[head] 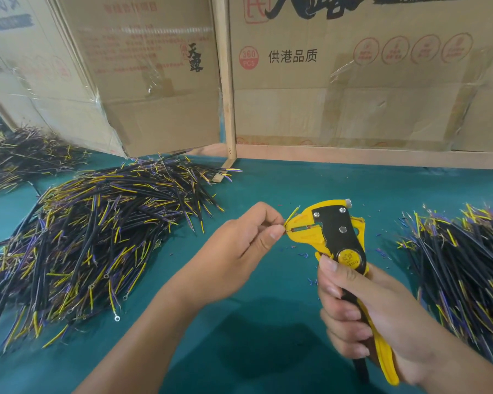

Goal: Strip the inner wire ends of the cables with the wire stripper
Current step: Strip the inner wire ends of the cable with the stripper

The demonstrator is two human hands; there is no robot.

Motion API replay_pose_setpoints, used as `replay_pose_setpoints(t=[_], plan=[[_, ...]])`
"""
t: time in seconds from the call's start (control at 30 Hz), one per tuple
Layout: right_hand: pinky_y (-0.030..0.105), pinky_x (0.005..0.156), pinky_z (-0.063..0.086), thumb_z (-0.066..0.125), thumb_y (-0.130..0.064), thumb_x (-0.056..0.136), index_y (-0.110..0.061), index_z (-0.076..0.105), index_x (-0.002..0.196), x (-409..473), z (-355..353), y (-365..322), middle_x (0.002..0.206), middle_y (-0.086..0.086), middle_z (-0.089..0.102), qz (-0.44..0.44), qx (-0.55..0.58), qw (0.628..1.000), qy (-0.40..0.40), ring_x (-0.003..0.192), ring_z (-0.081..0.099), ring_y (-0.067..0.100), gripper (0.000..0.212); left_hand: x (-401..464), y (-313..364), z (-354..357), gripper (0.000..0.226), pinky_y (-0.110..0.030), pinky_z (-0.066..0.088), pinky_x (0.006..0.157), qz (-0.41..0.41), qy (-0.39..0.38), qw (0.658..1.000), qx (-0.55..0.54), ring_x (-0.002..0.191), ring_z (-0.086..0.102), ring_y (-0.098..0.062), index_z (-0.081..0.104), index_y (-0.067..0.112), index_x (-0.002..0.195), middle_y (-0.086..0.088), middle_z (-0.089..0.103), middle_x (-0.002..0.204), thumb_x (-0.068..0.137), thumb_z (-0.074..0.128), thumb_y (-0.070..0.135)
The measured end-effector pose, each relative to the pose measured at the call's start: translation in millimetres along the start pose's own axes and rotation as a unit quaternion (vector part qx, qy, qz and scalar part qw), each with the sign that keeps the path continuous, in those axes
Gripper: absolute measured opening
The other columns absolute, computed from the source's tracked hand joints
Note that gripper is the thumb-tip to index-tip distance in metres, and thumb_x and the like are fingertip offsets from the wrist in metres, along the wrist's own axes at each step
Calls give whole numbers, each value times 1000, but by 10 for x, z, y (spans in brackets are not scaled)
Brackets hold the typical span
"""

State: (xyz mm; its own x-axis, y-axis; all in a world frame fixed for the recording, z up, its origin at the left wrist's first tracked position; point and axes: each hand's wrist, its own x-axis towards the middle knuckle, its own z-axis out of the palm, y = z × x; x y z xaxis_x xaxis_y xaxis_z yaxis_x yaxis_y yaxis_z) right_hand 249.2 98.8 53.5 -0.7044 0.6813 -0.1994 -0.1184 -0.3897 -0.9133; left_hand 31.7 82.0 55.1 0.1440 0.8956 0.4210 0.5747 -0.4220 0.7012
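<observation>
- The right hand [362, 314] has its grip wrapped tightly around the handles of the yellow and black wire stripper [336, 240], fingers curled over the front and the handles squeezed close together.
- The stripper's head points left, raised above the green table [268, 189], with its jaws closed down on a thin wire end.
- The left hand [248, 237] pinches a cable end [292, 214] between thumb and forefinger right at the mouth of the stripper; the other fingers curl into the palm.
- A yellow inner wire sticks up and to the right from that pinch, lying just against the top of the stripper's head.
- A large pile of black cables [97, 231] with yellow and purple inner wires lies on the table to the left, some ending in small ring terminals.
- A second pile [467, 274] sits at the right edge of the table, and a third heap [23, 155] lies far back on the left.
- Small blue and yellow insulation scraps [303, 255] are scattered on the table beneath the stripper.
- Cardboard boxes [353, 81] stand behind a wooden frame [228, 95] along the back of the table.
</observation>
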Motion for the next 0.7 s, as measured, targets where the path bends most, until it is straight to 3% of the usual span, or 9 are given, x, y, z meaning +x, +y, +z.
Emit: replay_pose_setpoints(t=[0.17,0.47,0.7], plan=[[21,41,29,77,-47,68,-12,46,64,-2,13,-12,55,4,26,8,-31,999,9,38,22,15,47,-6,-41,-81,17,-27,30,54,5,-26,1000,15,59,32,-14,47,32,94,5,39,67,101,40,46],[22,40,29,76,-44,73,-12,46,63,-19,26,-45,55,5,28,14,-57,998,12,39,23,16,45,-32,-101,-162,17,-22,30,57,5,-43,999,-2,61,31,-9,49,32,93,16,42,68,100,42,46],[21,40,29,73,-42,76,-14,47,61,-10,13,-57,54,5,28,20,-60,998,6,38,24,16,41,-39,-103,-199,19,-21,31,57,5,-49,999,-10,62,31,-10,50,29,93,14,41,68,100,43,45]])
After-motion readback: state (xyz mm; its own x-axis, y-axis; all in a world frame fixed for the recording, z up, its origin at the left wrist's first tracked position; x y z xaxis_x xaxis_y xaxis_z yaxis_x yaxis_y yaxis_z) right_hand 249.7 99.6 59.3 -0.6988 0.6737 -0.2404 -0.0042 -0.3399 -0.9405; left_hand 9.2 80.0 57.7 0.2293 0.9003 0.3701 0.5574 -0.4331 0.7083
